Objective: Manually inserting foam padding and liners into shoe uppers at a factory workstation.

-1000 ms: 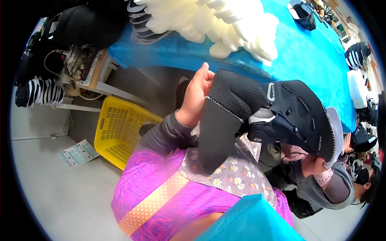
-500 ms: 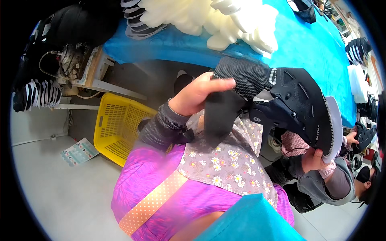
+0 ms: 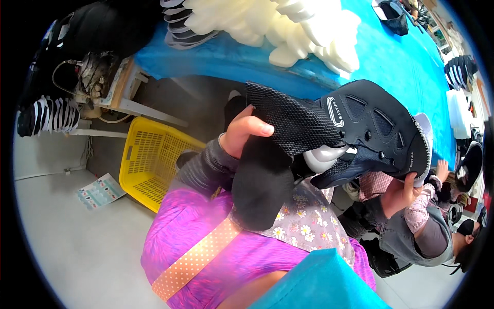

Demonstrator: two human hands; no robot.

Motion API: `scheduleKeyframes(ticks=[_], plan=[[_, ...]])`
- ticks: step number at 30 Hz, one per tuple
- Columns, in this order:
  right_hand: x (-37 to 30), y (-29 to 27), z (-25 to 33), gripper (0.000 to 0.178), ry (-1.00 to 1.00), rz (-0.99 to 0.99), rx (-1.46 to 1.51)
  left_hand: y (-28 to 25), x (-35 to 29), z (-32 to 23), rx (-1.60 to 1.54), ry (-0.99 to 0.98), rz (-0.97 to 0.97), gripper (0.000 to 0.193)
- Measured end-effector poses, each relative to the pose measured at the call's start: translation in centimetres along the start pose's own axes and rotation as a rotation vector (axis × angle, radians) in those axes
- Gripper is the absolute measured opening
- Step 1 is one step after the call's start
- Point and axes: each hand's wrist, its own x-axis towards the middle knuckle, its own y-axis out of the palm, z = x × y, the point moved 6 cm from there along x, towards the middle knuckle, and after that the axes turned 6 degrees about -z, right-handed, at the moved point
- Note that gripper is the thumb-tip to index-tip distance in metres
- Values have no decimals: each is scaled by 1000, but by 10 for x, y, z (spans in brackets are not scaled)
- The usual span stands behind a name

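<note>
1. Blue-covered table (image 3: 391,56) runs across the top of the view, with a heap of white foam insoles (image 3: 288,26) on it and dark shoes near its far end.
2. Left hand (image 3: 242,135) is clenched on the mesh collar of a black shoe upper (image 3: 350,129), thumb on top; a black sock-like liner (image 3: 262,180) hangs from the collar over the lap.
3. Right hand (image 3: 399,195) grips the upper's toe end from below, fingers curled round the pale sole edge.
4. The upper is held in the air between both hands, just below the table edge and above a flowered apron (image 3: 309,221).
5. Likely slip: the grey last (image 3: 324,157) showing inside could catch the liner, bunching it, if the collar is pulled unevenly.
6. The toe grip looks narrow; a hard tug from the left hand could twist the upper out of the right.
7. A yellow basket (image 3: 149,165) stands on the floor to the left, well apart.
8. A seated person (image 3: 422,237) is close on the right, crowding that elbow.
9. Striped shoes (image 3: 49,116) sit on a rack far left.
</note>
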Motion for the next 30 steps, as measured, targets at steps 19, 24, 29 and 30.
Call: scheduleKeyframes(ticks=[19, 24, 29, 30], plan=[[-4, 0, 8, 42, -5, -152, 24, -23, 11, -6, 150, 44, 73, 80], [8, 0, -4, 50, 178, -282, 264, -15, 12, -8, 893, 529, 349, 109], [10, 19, -28, 51, 381, 241, 859, 20, 28, -1, 1440, 1214, 252, 100], [8, 10, -32, 51, 426, 215, 844, 20, 38, -2, 1363, 1101, 242, 100]])
